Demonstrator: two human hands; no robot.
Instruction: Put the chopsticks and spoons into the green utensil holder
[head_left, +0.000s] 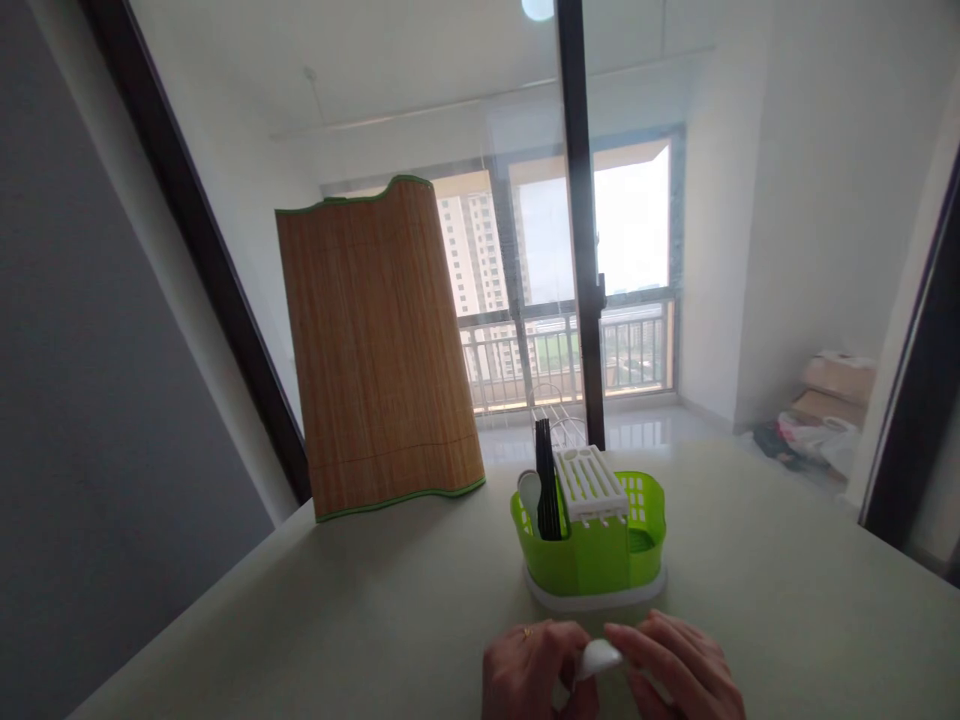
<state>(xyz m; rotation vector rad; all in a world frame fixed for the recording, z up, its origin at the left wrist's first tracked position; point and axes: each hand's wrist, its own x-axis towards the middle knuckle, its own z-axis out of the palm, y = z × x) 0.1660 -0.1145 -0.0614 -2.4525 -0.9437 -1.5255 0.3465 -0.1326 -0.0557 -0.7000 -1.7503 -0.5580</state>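
Observation:
A small white spoon [598, 658], partly covered by fingers, is held low in front of me between both hands. My left hand [531, 668] has its fingers curled around the spoon's left side, and a ring shows on one finger. My right hand [681, 662] pinches the spoon's right edge with its fingertips. Just beyond the hands stands a green cutlery caddy [600, 570] on a white base. Black chopsticks [548, 490] and a pale spoon [529, 495] stand upright in its left compartment. A white slotted rack [592, 482] sits over its middle.
Behind the caddy and to its left, a half-rolled bamboo mat [379, 350] with green edging stands upright on the pale table [360, 610]. Glass doors with a dark frame [581, 220] rise past the table. Cardboard boxes [836, 385] and bags lie on the floor at right.

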